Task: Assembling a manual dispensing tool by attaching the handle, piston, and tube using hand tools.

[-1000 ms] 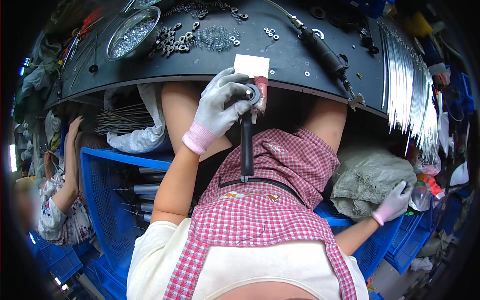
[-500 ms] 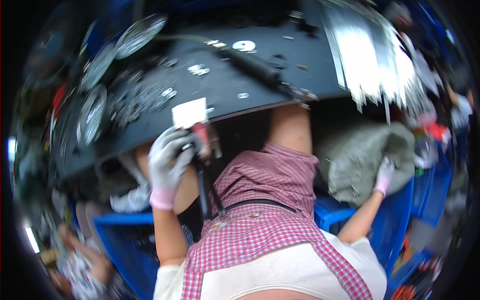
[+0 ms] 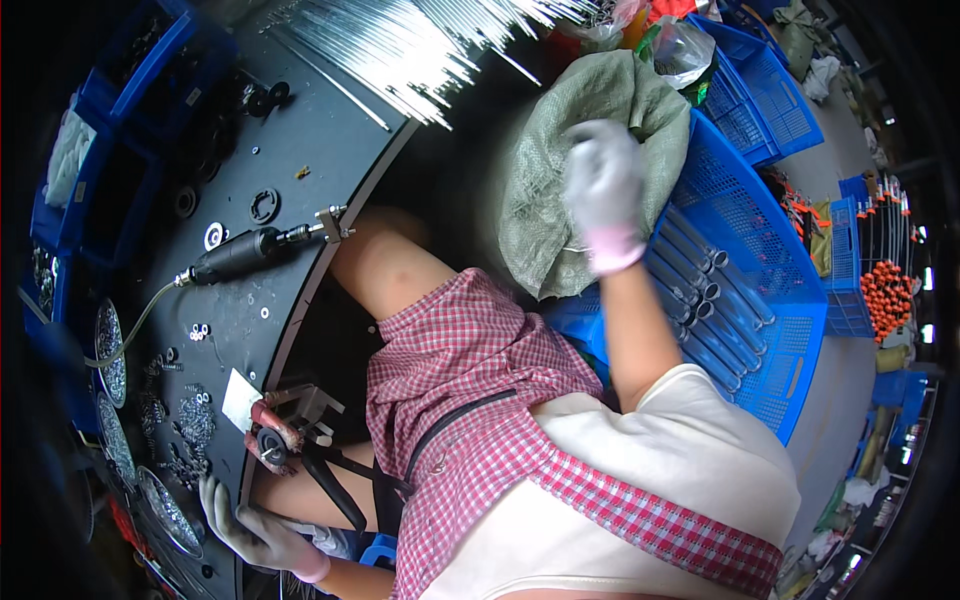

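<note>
Showing fingers apart, left hand (image 3: 258, 533) sits near the red-wrapped fixture (image 3: 284, 429) at the edge of the dark table (image 3: 325, 145). Right hand (image 3: 606, 186) blurred, in front of the grey-green sack (image 3: 538, 195); cannot tell its grip. Blue crate (image 3: 797, 372) beside sack, holding metal tubes (image 3: 716, 316). Farther: black power tool (image 3: 236, 257) on table, then metal rods (image 3: 400, 58).

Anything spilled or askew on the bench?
Possibly. Springs lie heaped loose on the bench beside the bowls, near the open left hand; spilled or set out, can't tell. The metal rods jut unevenly over the bench edge, not lined up. Nothing looks clearly damaged.
</note>
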A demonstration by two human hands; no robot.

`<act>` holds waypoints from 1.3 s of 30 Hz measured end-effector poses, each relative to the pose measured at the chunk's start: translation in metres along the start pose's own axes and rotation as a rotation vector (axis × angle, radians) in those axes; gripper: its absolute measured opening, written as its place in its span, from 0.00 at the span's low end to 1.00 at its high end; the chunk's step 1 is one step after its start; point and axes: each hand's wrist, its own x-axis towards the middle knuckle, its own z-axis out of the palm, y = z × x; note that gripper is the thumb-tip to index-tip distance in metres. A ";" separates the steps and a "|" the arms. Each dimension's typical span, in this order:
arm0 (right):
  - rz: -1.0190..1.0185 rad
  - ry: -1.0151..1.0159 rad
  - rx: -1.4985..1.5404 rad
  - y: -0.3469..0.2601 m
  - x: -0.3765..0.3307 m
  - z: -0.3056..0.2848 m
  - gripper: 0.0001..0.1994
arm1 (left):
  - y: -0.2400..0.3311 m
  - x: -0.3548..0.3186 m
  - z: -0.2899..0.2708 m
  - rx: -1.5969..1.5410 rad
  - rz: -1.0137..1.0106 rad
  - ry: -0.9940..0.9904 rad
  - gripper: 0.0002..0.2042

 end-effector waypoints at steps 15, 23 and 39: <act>-0.472 -0.939 -0.346 0.147 0.032 0.142 0.21 | -0.020 -0.006 -0.024 -0.176 -0.361 0.164 0.10; -0.168 -0.953 -0.378 0.150 0.035 0.085 0.22 | -0.164 0.073 -0.007 0.191 -0.389 0.075 0.11; -0.244 -0.413 -0.358 -0.047 0.138 -0.089 0.26 | -0.256 0.147 0.015 0.393 -0.594 -0.513 0.21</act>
